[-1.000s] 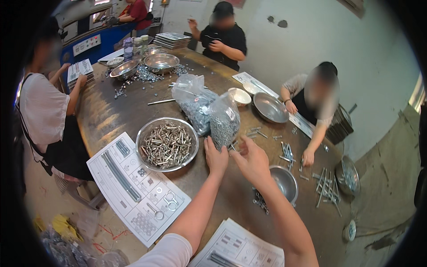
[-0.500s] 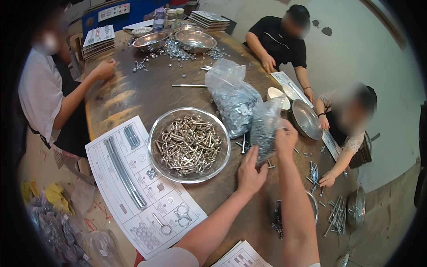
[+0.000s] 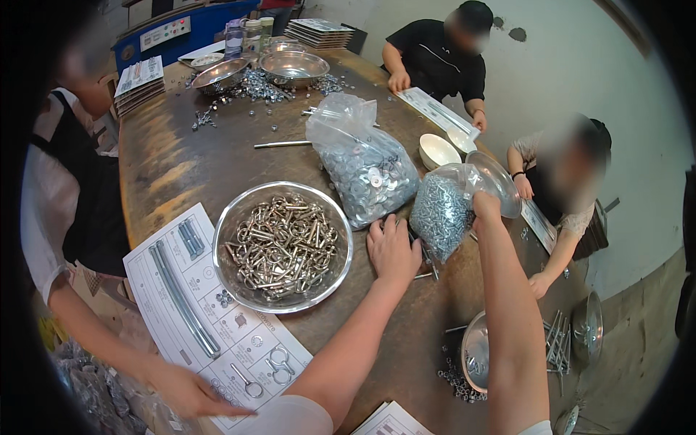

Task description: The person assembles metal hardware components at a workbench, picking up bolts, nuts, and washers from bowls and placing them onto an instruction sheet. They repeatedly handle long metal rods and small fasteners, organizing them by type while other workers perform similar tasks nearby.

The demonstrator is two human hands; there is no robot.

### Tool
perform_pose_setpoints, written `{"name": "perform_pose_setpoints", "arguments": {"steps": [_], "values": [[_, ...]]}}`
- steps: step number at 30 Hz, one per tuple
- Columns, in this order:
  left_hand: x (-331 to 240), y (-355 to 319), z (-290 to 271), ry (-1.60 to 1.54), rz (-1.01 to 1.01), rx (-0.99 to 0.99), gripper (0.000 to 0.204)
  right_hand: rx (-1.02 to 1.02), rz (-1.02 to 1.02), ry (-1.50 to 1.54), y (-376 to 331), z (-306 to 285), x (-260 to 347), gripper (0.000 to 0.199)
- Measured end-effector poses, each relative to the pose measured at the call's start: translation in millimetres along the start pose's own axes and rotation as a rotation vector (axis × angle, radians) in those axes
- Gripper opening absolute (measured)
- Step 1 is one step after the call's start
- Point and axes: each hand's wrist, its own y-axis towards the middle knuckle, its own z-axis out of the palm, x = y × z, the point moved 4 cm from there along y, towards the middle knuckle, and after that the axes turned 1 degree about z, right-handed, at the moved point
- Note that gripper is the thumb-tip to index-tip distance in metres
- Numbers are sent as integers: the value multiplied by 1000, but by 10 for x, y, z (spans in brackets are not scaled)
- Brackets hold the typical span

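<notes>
My right hand (image 3: 487, 207) grips the gathered side of a clear plastic bag of small screws (image 3: 439, 214), which sits tilted over the tabletop. My left hand (image 3: 394, 249) rests palm down, fingers apart, at the foot of a larger clear bag of washers (image 3: 370, 170). A few loose bolts (image 3: 429, 267) lie between that hand and the screw bag, partly hidden. To the left of my left hand stands a steel bowl (image 3: 220, 250) heaped with eye bolts (image 3: 284, 243).
A printed parts sheet (image 3: 170, 290) lies left of the bowl; a co-worker's hand (image 3: 192, 391) reaches over it. White bowls (image 3: 437, 151) and a steel pan (image 3: 496, 181) stand beyond the screw bag. Nuts (image 3: 464, 388) and long bolts (image 3: 557, 341) lie at right. Two co-workers sit across the table.
My left hand has let go of the screw bag and moved left, down to the table. My right hand still holds the bag. The left co-worker's arm has swung toward the sheet.
</notes>
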Motion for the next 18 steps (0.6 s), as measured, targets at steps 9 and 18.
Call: {"name": "perform_pose_setpoints", "arguments": {"steps": [9, 18], "values": [[-519, -562, 262, 171, 135, 253, 29, 47, 82, 110, 132, 221, -187, 28], [-461, -985, 616, -55, 314, 159, 41, -84, -681, -488, -1332, 722, -206, 45]]}}
